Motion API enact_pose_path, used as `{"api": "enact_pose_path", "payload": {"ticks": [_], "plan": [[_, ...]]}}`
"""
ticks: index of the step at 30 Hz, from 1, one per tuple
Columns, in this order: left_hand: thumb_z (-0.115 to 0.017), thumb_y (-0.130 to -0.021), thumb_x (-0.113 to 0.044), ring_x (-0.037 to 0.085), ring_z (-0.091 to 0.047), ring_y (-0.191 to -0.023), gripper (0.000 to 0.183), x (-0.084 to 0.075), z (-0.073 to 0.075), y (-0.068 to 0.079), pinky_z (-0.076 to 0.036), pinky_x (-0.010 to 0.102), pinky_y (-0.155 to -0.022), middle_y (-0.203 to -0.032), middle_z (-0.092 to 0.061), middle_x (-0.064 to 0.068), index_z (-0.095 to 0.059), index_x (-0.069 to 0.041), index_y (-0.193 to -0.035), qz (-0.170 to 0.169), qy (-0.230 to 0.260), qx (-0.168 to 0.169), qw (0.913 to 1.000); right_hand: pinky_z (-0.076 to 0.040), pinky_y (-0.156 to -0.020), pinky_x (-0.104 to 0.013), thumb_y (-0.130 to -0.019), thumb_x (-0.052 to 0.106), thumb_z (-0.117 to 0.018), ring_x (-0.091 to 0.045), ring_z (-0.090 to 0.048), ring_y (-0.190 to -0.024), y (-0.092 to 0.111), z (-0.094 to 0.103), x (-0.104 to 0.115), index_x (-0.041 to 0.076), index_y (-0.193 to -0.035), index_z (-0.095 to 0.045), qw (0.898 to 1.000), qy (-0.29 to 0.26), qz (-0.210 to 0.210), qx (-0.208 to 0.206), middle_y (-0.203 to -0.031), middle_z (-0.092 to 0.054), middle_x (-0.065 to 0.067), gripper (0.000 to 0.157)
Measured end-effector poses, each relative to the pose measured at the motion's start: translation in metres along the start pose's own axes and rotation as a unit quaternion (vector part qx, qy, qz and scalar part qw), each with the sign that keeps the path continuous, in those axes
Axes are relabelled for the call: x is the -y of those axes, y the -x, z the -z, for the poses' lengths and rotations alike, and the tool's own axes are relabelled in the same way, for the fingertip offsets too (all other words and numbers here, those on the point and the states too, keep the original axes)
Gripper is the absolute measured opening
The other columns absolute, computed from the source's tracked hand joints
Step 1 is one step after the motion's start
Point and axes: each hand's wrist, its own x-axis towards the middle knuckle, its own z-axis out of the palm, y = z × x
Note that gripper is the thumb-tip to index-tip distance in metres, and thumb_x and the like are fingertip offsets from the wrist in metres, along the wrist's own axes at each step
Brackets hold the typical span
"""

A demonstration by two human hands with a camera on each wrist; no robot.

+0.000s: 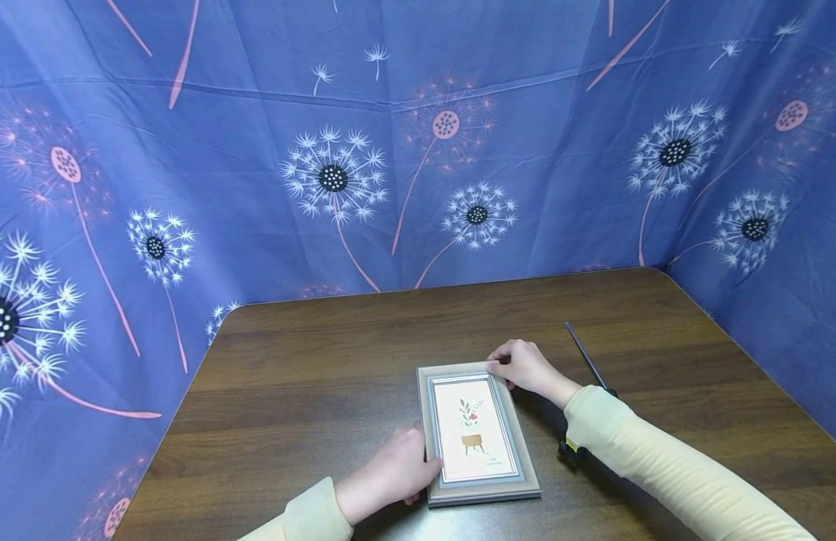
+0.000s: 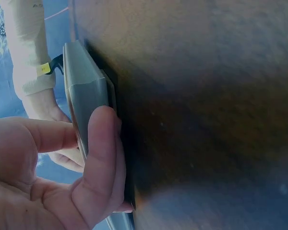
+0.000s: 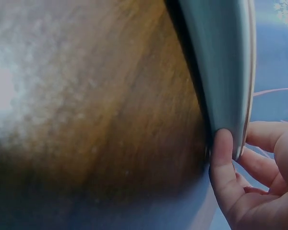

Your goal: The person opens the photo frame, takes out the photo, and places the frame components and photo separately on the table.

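Observation:
A picture frame (image 1: 427,436) with a pale grey-beige border lies face up on the wooden table, or just off it. Its picture shows a plant in a brown pot on legs. At the near left side my left hand (image 1: 399,462) grips the edge, thumb on the face and fingers against the side; the left wrist view shows the left hand (image 2: 86,177) on the frame's thick side (image 2: 84,91). My right hand (image 1: 529,368) pinches the far right corner. In the right wrist view, the right hand's fingers (image 3: 223,148) press the frame's side (image 3: 221,72).
A thin dark rod (image 1: 585,353) shows beyond my right forearm, its near end hidden by the sleeve (image 1: 668,458). A black and yellow piece (image 1: 571,449) sits by the right cuff. Blue dandelion-print cloth (image 1: 390,150) hangs behind and beside the wooden table (image 1: 309,361).

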Motion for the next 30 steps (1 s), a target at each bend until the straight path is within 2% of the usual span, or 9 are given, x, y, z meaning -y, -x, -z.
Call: {"api": "enact_pose_path", "payload": {"ticks": [3,8,11,14,18,21,30], "plan": [[-0.064,-0.082,-0.014,0.01,-0.048,-0.028,0.036,0.001,0.001,0.0,-0.045,0.025,-0.028,-0.044,-0.05,0.002,-0.051,0.013,-0.102,0.003,0.0,-0.006,1.0,-0.054,-0.045,-0.024,-0.087,0.016,-0.068,-0.012,-0.059,-0.048,0.001,0.0,0.0,-0.003,-0.108,-0.067,1.0,-0.012,-0.01,0.004,-0.096,-0.061,-0.016,0.028],[-0.066,-0.083,-0.021,0.012,-0.052,-0.03,0.026,0.002,0.007,0.0,-0.045,0.024,-0.029,-0.043,-0.052,0.001,-0.054,0.002,-0.082,0.01,0.006,-0.009,0.9999,-0.057,-0.049,-0.028,-0.088,0.016,-0.066,-0.014,-0.06,-0.055,0.011,0.005,-0.001,-0.008,-0.119,-0.058,0.998,-0.047,-0.029,0.019,-0.086,-0.058,-0.01,0.039],[-0.065,-0.085,-0.022,0.014,-0.054,-0.032,0.026,0.004,0.012,-0.004,-0.047,0.024,-0.032,-0.042,-0.054,0.002,-0.054,0.0,-0.079,0.009,0.009,-0.013,0.9998,-0.057,-0.05,-0.03,-0.089,0.015,-0.065,-0.015,-0.06,-0.056,0.021,0.008,-0.001,-0.01,-0.121,-0.054,0.997,-0.059,-0.031,0.033,-0.079,-0.055,-0.008,0.042],[-0.065,-0.086,-0.022,0.015,-0.055,-0.035,0.028,0.006,0.016,-0.008,-0.048,0.024,-0.035,-0.045,-0.055,0.004,-0.055,0.005,-0.086,0.009,0.017,-0.018,0.9997,-0.057,-0.049,-0.029,-0.089,0.015,-0.065,-0.015,-0.06,-0.055,0.032,0.01,0.0,-0.011,-0.123,-0.053,0.996,-0.064,-0.04,0.04,-0.075,-0.055,-0.007,0.044],[-0.064,-0.087,-0.022,0.014,-0.057,-0.037,0.052,0.008,0.017,-0.015,-0.049,0.025,-0.036,-0.049,-0.057,0.005,-0.049,0.019,-0.115,0.015,0.03,-0.023,0.9992,-0.056,-0.047,-0.029,-0.089,0.016,-0.065,-0.015,-0.06,-0.052,0.047,0.012,0.004,-0.01,-0.124,-0.052,0.995,-0.066,-0.058,0.044,-0.072,-0.055,-0.007,0.046],[-0.064,-0.088,-0.021,0.014,-0.056,-0.037,0.06,0.009,0.017,-0.018,-0.049,0.025,-0.035,-0.05,-0.057,0.005,-0.041,0.019,-0.126,0.016,0.036,-0.031,0.9988,-0.056,-0.045,-0.03,-0.089,0.016,-0.065,-0.016,-0.059,-0.05,0.059,0.011,0.009,-0.012,-0.125,-0.049,0.994,-0.075,-0.061,0.056,-0.069,-0.057,-0.008,0.048],[-0.062,-0.088,-0.018,0.01,-0.052,-0.032,0.052,0.009,0.012,-0.025,-0.045,0.025,-0.03,-0.047,-0.054,0.001,-0.046,0.013,-0.126,0.006,0.01,-0.063,0.998,-0.054,-0.04,-0.031,-0.087,0.015,-0.066,-0.018,-0.059,-0.045,0.082,0.003,0.009,-0.015,-0.128,-0.043,0.992,-0.078,-0.036,0.089,-0.064,-0.058,-0.005,0.055]]}}
